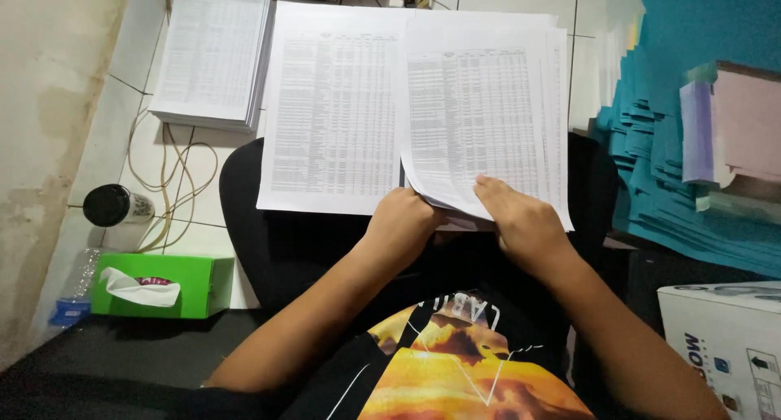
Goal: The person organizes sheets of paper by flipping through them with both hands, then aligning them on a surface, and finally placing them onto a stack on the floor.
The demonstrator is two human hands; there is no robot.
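Pinching the near edge of the right paper stack (480, 119), the left hand (403, 220) is closed; the sheets are pressed by the right hand (521, 220), fingers together, on the lap.

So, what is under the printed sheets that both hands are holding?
Under the printed sheets a black seat shows at both sides, with white floor tiles beyond it. The left hand and right hand grip the near edge; the seat's middle is covered.
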